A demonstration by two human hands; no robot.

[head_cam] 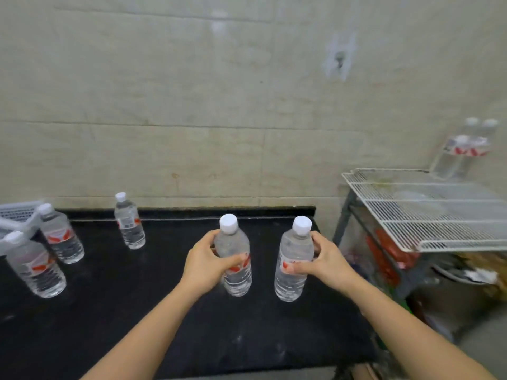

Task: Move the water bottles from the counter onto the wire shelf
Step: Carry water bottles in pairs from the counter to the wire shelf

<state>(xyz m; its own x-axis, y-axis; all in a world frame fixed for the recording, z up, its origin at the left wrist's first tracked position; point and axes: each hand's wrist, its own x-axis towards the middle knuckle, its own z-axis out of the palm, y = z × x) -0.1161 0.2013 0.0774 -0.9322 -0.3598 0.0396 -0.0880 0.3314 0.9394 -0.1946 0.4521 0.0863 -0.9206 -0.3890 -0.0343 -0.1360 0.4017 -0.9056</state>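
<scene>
Two clear water bottles with white caps and red-and-white labels stand upright on the black counter. My left hand grips the left bottle around its middle. My right hand grips the right bottle at its label. Three more bottles stand on the counter: one at the back and two at the far left. The white wire shelf is to the right, higher than the counter. At its far back corner stand bottles, blurred.
A white plastic basket sits at the counter's far left edge. A tiled wall runs behind the counter. Under the wire shelf there are red packets and a metal bowl. A gap separates the counter's right end from the shelf frame.
</scene>
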